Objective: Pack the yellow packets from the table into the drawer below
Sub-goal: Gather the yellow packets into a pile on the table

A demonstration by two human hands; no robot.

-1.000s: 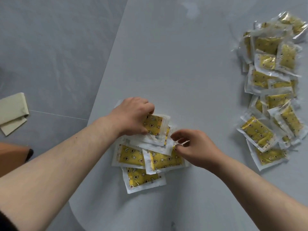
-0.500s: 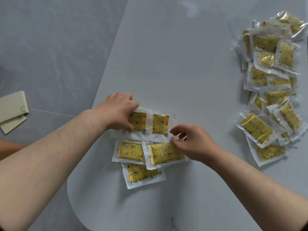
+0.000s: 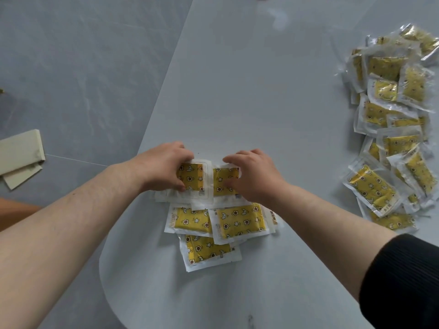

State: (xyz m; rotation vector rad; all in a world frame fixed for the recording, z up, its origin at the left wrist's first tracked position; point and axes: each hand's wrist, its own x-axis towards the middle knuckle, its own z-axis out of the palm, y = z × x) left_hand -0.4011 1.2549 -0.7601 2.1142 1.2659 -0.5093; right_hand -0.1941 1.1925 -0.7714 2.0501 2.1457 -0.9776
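Note:
Several yellow packets with star and moon prints lie in a small cluster (image 3: 240,222) near the table's left edge. My left hand (image 3: 164,166) grips the left packet (image 3: 192,179) of the top row, fingers curled over its far edge. My right hand (image 3: 254,176) presses on the neighbouring packet (image 3: 222,182), fingers curled over it. Three more packets lie flat below the hands, overlapping. A large loose pile of the same packets (image 3: 392,129) sits at the right side of the table. No drawer is in view.
The pale grey table (image 3: 249,91) has a rounded near-left corner (image 3: 111,288). Grey floor tiles lie to the left, with beige flat boards (image 3: 19,155) on them and an orange-brown object (image 3: 14,210) at the left edge.
My right hand has moved up from the lower packets onto the right packet of the top row. My left hand stays on the left packet, shifted slightly.

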